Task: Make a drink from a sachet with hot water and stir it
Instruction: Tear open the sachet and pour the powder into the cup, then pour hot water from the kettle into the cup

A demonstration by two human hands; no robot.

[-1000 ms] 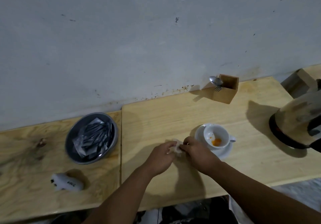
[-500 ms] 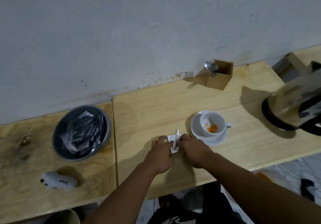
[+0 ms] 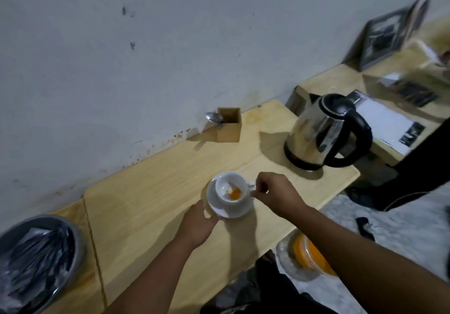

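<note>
The white cup [image 3: 230, 188] sits on its white saucer [image 3: 237, 210] near the front edge of the wooden table [image 3: 151, 187], with a small heap of orange powder [image 3: 235, 193] lying in the bottom of it. My left hand [image 3: 198, 222] is at the saucer's near-left rim, fingers curled and touching the edge; a small pale scrap shows at its fingertips, possibly the torn sachet, but the view is too blurred for me to say. My right hand [image 3: 275, 195] hovers just right of the cup, thumb and forefinger pinched together beside the cup's handle [image 3: 250, 186]; whether they grip the handle or something thin, I cannot tell.

Beyond the cup, against the wall [image 3: 146, 57], a small wooden box [image 3: 229, 128] stands upright with a spoon [image 3: 213, 117] and a fork tip leaning out over its left side. To the right, well apart from the cup, a steel electric kettle [image 3: 323, 135] with a black handle and lid rests on its base near the table's right end. At the far left, a round metal bowl [image 3: 78, 248] holds a pile of dark sachets [image 3: 36, 255]. Below the table's edge, something orange wrapped in clear plastic [image 3: 309, 255] lies on the floor.
</note>
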